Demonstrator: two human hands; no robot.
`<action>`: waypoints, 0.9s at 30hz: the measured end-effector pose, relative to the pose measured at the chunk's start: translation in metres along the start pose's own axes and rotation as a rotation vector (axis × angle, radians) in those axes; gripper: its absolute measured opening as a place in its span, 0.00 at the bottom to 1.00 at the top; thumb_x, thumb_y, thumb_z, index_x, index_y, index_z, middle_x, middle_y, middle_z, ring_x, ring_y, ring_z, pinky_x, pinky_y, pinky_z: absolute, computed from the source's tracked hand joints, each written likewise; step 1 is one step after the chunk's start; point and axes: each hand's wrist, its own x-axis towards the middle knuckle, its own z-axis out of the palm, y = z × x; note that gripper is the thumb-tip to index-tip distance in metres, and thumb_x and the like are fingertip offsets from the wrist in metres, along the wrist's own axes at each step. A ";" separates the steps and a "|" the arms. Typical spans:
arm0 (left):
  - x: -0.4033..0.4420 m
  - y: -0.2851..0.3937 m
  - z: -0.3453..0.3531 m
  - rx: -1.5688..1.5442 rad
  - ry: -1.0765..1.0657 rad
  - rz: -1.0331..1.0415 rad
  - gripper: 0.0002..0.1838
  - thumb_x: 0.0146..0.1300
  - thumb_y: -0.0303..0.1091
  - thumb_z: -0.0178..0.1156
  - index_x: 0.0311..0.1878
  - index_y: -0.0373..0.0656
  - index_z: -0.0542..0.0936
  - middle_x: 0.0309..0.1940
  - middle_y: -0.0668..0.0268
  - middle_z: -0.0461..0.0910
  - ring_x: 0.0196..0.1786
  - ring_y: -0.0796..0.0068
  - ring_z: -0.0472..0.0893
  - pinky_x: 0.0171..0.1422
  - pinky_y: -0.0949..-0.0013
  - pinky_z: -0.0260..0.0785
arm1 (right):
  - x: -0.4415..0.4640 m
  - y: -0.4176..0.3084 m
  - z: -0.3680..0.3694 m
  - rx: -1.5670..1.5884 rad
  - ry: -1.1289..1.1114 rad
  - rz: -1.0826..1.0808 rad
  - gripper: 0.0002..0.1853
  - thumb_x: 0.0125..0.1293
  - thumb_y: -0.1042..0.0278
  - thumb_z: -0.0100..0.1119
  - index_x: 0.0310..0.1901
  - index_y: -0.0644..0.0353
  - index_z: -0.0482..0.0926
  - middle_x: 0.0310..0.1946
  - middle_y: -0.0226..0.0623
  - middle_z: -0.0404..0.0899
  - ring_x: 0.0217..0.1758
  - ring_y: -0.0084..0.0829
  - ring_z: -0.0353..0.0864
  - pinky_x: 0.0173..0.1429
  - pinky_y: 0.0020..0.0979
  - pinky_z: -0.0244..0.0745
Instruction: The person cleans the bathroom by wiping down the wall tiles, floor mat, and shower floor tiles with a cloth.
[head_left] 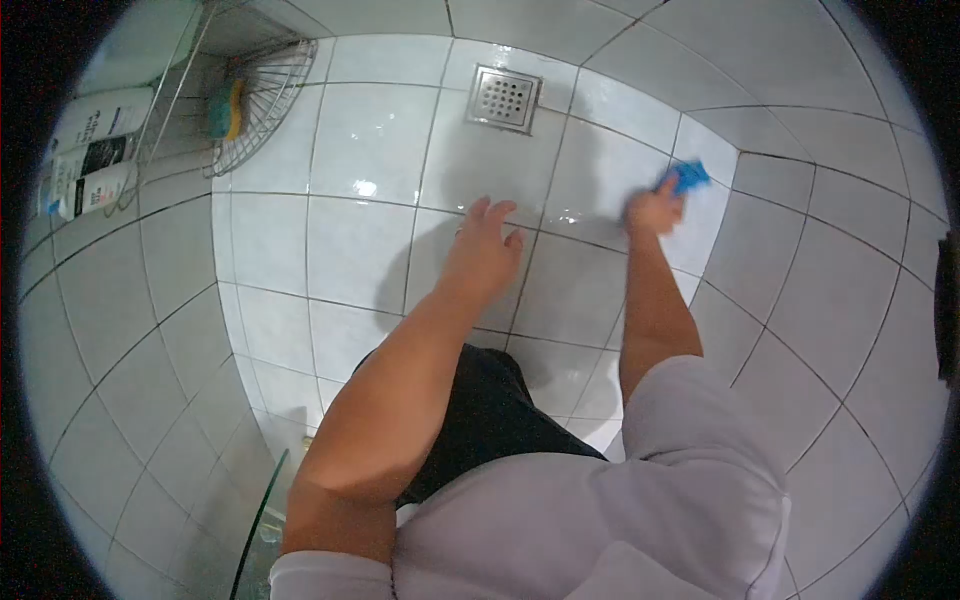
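My right hand (655,213) is closed around a small bright blue object (688,177), low over the white floor tiles near the right wall. Motion smears both, so whether the blue object is a brush or a cloth does not show. My left hand (487,248) hangs over the middle of the tiled floor (362,240), its fingers apart and nothing in them. Wet patches on the tiles catch the light. Beyond my left hand, a square metal floor drain (504,99) is set into the floor.
Tiled walls (830,280) close in on both sides and ahead. At upper left, a wire corner rack (268,110) holds a yellow and green sponge (229,110), with several bottles (100,150) beside it. A glass panel edge (262,510) stands at lower left.
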 end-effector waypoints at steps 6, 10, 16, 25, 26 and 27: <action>0.002 -0.006 -0.003 0.123 -0.007 -0.048 0.26 0.57 0.38 0.51 0.59 0.44 0.62 0.62 0.46 0.52 0.61 0.43 0.58 0.64 0.55 0.54 | -0.061 -0.131 0.030 0.234 0.128 -0.428 0.29 0.51 0.69 0.53 0.59 0.42 0.64 0.58 0.47 0.58 0.53 0.51 0.64 0.55 0.43 0.63; 0.001 -0.008 -0.003 0.185 0.010 -0.056 0.27 0.57 0.39 0.51 0.60 0.43 0.61 0.63 0.45 0.50 0.62 0.43 0.56 0.65 0.56 0.53 | -0.053 -0.145 -0.013 0.789 -0.341 -0.372 0.28 0.55 0.74 0.51 0.60 0.48 0.62 0.57 0.44 0.60 0.52 0.41 0.66 0.56 0.34 0.62; 0.002 -0.015 -0.008 0.205 -0.037 -0.095 0.29 0.58 0.40 0.49 0.62 0.45 0.58 0.64 0.46 0.48 0.64 0.44 0.54 0.65 0.55 0.52 | -0.014 -0.021 -0.106 1.184 -0.400 -0.259 0.31 0.54 0.76 0.53 0.62 0.56 0.58 0.50 0.40 0.68 0.50 0.32 0.69 0.55 0.29 0.65; 0.000 -0.016 -0.007 0.215 -0.107 -0.146 0.26 0.59 0.41 0.48 0.62 0.49 0.59 0.64 0.49 0.49 0.64 0.45 0.55 0.64 0.55 0.55 | 0.030 -0.071 0.006 0.038 -0.045 -0.216 0.28 0.56 0.56 0.49 0.60 0.36 0.59 0.62 0.45 0.52 0.65 0.49 0.50 0.59 0.57 0.52; -0.001 -0.017 -0.007 0.208 -0.117 -0.142 0.26 0.59 0.41 0.48 0.62 0.49 0.60 0.64 0.49 0.49 0.64 0.46 0.55 0.64 0.55 0.55 | 0.021 -0.099 0.004 0.088 -0.034 -0.373 0.27 0.55 0.59 0.50 0.59 0.36 0.61 0.62 0.43 0.52 0.65 0.47 0.49 0.59 0.58 0.51; -0.001 -0.018 -0.009 0.200 -0.126 -0.138 0.26 0.59 0.41 0.48 0.61 0.49 0.60 0.64 0.49 0.49 0.64 0.46 0.55 0.64 0.55 0.55 | 0.014 -0.129 0.006 0.135 -0.088 -0.355 0.26 0.54 0.59 0.51 0.58 0.35 0.63 0.63 0.39 0.52 0.66 0.45 0.48 0.59 0.60 0.49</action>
